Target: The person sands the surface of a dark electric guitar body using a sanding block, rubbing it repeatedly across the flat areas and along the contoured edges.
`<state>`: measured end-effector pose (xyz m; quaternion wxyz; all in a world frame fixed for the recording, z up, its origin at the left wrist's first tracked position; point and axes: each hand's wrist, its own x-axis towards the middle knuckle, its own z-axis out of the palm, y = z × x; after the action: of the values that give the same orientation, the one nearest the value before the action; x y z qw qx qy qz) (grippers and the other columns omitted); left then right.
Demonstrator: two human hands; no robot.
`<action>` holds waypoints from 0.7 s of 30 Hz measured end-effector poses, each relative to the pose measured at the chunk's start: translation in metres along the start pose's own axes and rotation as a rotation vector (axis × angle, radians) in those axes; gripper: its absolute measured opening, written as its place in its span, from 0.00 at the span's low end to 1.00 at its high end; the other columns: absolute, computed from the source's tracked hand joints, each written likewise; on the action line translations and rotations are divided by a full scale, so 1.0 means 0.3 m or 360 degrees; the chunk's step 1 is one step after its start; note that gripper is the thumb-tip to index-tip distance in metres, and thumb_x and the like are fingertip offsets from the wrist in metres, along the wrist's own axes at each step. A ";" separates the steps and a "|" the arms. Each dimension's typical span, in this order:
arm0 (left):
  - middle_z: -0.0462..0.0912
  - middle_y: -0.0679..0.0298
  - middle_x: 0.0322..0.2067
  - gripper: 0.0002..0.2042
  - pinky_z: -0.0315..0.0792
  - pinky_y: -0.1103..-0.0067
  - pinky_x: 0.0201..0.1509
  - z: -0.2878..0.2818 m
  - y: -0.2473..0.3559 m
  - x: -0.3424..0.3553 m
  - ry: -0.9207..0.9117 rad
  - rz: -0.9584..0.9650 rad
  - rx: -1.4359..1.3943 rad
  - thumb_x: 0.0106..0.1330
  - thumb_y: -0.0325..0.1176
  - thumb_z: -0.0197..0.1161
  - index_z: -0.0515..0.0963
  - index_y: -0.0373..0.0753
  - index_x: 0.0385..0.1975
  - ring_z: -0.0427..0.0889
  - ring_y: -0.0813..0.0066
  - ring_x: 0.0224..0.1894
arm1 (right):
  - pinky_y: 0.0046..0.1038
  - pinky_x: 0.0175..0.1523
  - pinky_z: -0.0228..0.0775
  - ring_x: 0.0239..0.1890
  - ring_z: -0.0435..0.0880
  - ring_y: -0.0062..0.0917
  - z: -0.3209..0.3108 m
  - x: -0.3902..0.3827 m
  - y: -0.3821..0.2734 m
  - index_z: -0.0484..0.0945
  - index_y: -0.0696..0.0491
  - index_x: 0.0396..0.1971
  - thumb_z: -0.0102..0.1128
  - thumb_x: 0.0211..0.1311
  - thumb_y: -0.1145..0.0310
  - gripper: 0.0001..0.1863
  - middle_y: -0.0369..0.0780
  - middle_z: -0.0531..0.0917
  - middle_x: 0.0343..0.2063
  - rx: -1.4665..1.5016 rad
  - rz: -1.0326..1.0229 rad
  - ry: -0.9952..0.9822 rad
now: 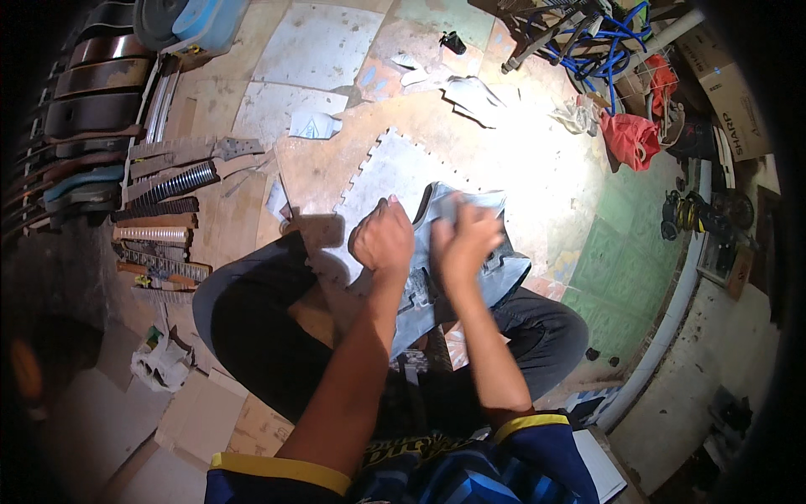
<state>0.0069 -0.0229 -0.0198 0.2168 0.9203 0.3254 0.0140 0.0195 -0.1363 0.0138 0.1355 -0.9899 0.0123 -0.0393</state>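
A grey, irregularly shaped piece like a guitar body point(502, 270), with cut-out recesses, rests tilted between my crossed legs over a pale interlocking foam mat point(378, 160). My left hand point(382, 231) is closed at its left edge, gripping it; the fingertips are mostly hidden. Over its upper right part, my right hand point(466, 239) is smeared by motion, with a blurred light grey pad or sheet under the fingers. Whether those fingers grip it I cannot tell.
Guitar bodies point(92, 118) line a rack at left, beside necks point(168, 235) on the floor. Coiled blue cables point(600, 46), a red cloth point(630, 139) and cartons point(726, 109) lie at upper right. Paper scraps point(474, 97) and cardboard point(201, 403) lie around me.
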 end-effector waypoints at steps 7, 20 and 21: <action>0.85 0.49 0.24 0.21 0.76 0.56 0.34 -0.008 -0.009 0.008 0.0064 0.0049 -0.0054 0.76 0.44 0.49 0.83 0.40 0.26 0.85 0.45 0.27 | 0.47 0.48 0.67 0.43 0.76 0.46 -0.062 0.168 0.212 0.81 0.53 0.53 0.67 0.50 0.69 0.26 0.51 0.77 0.40 0.0093 0.0144 0.0231; 0.85 0.48 0.25 0.23 0.76 0.54 0.34 -0.008 0.001 -0.004 -0.0053 0.0024 -0.0027 0.78 0.46 0.46 0.85 0.40 0.29 0.85 0.44 0.26 | 0.44 0.61 0.69 0.52 0.79 0.46 -0.156 0.288 0.566 0.79 0.58 0.55 0.70 0.53 0.72 0.26 0.52 0.80 0.50 0.0279 0.0131 0.0554; 0.86 0.48 0.26 0.24 0.76 0.54 0.34 -0.006 -0.012 -0.002 -0.0013 0.0046 -0.0029 0.78 0.46 0.46 0.85 0.38 0.31 0.85 0.43 0.27 | 0.42 0.62 0.69 0.53 0.79 0.45 -0.188 0.256 0.544 0.78 0.60 0.54 0.70 0.54 0.72 0.26 0.52 0.80 0.50 0.0407 0.0087 0.0516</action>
<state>0.0039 -0.0201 -0.0195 0.2262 0.9229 0.3111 0.0164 0.0894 -0.3111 0.0299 0.2575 -0.9446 0.0557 -0.1958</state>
